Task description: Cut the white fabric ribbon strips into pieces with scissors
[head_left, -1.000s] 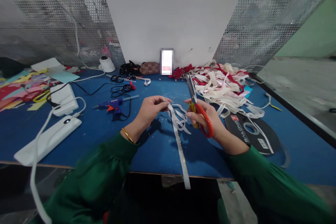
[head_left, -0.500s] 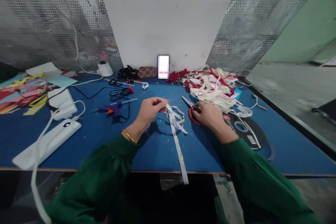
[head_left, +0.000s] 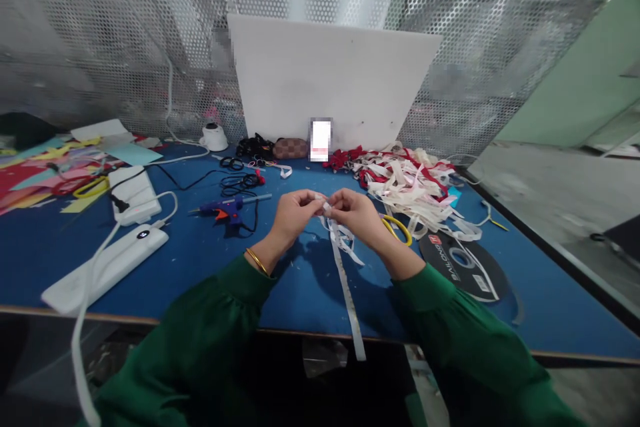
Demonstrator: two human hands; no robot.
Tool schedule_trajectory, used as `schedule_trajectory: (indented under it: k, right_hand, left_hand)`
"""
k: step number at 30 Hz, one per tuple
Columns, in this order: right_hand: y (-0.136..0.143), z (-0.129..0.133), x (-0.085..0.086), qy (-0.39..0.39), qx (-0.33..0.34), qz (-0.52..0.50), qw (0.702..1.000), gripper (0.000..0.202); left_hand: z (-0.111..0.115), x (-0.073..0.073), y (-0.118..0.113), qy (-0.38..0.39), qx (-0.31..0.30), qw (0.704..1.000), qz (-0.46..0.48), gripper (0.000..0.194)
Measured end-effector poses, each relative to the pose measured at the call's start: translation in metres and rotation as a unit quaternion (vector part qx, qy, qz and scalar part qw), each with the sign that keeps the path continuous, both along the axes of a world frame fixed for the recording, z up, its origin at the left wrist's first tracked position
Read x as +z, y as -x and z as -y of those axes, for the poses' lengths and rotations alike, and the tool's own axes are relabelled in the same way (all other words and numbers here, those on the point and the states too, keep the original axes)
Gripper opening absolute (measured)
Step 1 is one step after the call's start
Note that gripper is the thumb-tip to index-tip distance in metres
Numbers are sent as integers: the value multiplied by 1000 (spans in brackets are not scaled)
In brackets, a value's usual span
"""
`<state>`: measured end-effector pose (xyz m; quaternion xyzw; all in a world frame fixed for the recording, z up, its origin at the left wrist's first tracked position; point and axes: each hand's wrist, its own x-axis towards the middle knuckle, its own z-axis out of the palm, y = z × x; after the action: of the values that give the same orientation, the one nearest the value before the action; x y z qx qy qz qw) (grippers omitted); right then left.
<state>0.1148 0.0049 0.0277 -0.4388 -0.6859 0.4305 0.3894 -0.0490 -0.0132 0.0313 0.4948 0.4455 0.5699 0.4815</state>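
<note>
Both hands are on the white ribbon (head_left: 345, 280): left hand (head_left: 296, 215) pinches its upper end thumb to finger, right hand (head_left: 354, 215) pinches right next to it, fingertips about touching. Exact fold between the tips is too small to read. Ribbon is just below the pinch; long axis runs from there toward the wearer, drifting slightly right, free end past the near edge of the blue table (head_left: 565, 293). Tail leaves under the right hand's fingertips, so right is nearer to it; loose white loops bunch below that hand too. Scissors (head_left: 404, 225) lie just beyond the right wrist, yellow handle showing, blades hidden. Black BAILONG reel (head_left: 463, 278) lies flat by the right forearm, white strip across its face. Ribbon pile (head_left: 410, 180), white and red, sits behind it. Containers: only the brown checkered pouch (head_left: 290, 148) at the back, contents not visible. Blue glue gun (head_left: 227, 209) is left of the left hand.
</note>
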Motion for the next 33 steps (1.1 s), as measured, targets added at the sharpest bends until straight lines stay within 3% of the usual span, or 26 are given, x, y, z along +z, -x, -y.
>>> schedule_trajectory:
  k: [4, 7, 12, 20, 33]
  right_hand:
    - [-9, 4, -7, -17, -3, -77, 997, 27]
    - [-14, 5, -5, -35, -21, -105, 994, 24]
    - [-12, 7, -5, -66, -37, -80, 994, 20]
    - [-6, 17, -2, -129, -68, -70, 987, 14]
    - [-1, 18, -8, -98, -97, -51, 989, 27]
  left_hand:
    - [2, -1, 0, 69, -54, 991, 101, 20]
    - [3, -3, -3, 99, -56, 985, 129, 22]
    - [4, -5, -7, 92, -35, 992, 85, 19]
    - [2, -9, -9, -14, 54, 998, -7, 13]
    - [6, -9, -14, 15, -2, 1000, 26, 20]
